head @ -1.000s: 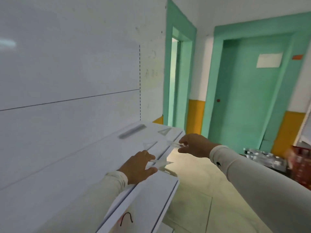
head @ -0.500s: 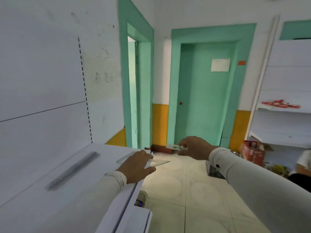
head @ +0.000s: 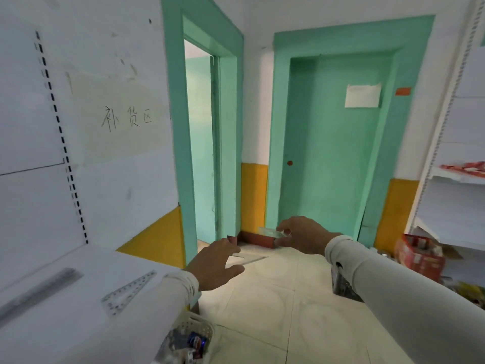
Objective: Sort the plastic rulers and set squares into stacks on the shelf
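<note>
On the white shelf board [head: 86,324], a blurred grey straight ruler [head: 39,291] and a clear triangular set square [head: 128,292] lie apart with bare board between them. Below the shelf's near end stands a white plastic basket [head: 194,327]; a red box [head: 420,256] crowds the floor at right.

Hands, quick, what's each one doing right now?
Left hand: shut on a clear set square.
Right hand: pinching a small clear ruler.
</note>
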`<state>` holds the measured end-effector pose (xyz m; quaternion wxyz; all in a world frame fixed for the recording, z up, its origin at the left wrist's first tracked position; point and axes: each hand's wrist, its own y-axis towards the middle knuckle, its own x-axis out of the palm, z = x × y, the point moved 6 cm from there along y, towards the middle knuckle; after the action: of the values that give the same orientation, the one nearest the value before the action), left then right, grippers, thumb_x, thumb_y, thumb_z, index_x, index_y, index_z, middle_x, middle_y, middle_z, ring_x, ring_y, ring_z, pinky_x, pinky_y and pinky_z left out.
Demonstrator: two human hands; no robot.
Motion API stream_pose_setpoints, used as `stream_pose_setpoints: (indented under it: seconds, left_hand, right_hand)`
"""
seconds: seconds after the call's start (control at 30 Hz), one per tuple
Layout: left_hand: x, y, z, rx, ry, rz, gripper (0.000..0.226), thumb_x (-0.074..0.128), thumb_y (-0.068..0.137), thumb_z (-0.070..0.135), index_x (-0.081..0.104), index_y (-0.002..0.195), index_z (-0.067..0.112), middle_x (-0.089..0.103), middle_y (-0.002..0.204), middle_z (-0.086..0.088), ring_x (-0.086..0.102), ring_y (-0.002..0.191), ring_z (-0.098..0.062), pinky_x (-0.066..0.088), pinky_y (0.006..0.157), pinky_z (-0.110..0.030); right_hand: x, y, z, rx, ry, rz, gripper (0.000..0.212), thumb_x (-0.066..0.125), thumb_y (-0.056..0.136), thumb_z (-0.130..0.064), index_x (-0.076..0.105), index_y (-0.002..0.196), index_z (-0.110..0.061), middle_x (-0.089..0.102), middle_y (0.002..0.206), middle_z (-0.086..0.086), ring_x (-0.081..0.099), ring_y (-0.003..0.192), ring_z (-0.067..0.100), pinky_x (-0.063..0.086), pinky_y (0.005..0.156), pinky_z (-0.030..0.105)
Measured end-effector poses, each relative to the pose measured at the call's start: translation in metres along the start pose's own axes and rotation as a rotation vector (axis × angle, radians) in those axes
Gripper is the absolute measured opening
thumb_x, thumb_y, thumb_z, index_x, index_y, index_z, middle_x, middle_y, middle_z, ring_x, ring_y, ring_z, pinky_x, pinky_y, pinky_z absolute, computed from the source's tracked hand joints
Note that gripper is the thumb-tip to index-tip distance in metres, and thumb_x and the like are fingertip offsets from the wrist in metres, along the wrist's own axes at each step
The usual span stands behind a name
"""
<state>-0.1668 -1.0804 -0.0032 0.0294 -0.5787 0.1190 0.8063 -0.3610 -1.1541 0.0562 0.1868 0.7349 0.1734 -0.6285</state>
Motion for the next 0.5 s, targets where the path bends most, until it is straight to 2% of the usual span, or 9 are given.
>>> stream_pose_setpoints:
  seconds: [0.07, 0.2, 0.5]
  left_hand:
    - [-0.002, 0.017, -0.002, -0.051, 0.012, 0.01, 0.052, 0.05, 0.093, 0.05, 0.042, 0.139, 0.025, 0.044, 0.135, 0.007, 0.04, 0.128, -0.012, 0.034, 0.107, -0.032]
    - [-0.012, 0.026, -0.026, -0.2, 0.019, 0.074, 0.053, 0.05, 0.093, 0.05, 0.043, 0.139, 0.024, 0.045, 0.131, 0.006, 0.041, 0.125, -0.013, 0.035, 0.105, -0.033]
    - [-0.043, -0.074, -0.108, -0.628, 0.073, 0.133, 0.051, 0.05, 0.092, 0.051, 0.045, 0.136, 0.024, 0.046, 0.129, 0.007, 0.043, 0.123, -0.013, 0.034, 0.105, -0.031]
  right_hand:
    - [0.001, 0.028, 0.011, -0.049, 0.003, -0.027, 0.047, 0.06, 0.089, -0.048, 0.059, 0.127, -0.02, 0.063, 0.12, 0.002, 0.059, 0.104, 0.021, 0.049, 0.09, 0.034]
    - [0.005, 0.084, 0.01, -0.167, 0.015, -0.05, 0.047, 0.06, 0.088, -0.051, 0.059, 0.126, -0.023, 0.062, 0.121, 0.0, 0.058, 0.106, 0.02, 0.046, 0.087, 0.03]
    - [0.048, 0.149, -0.1, -0.5, 0.107, -0.148, 0.05, 0.06, 0.088, -0.051, 0.057, 0.129, -0.022, 0.061, 0.122, -0.001, 0.058, 0.107, 0.017, 0.042, 0.087, 0.027]
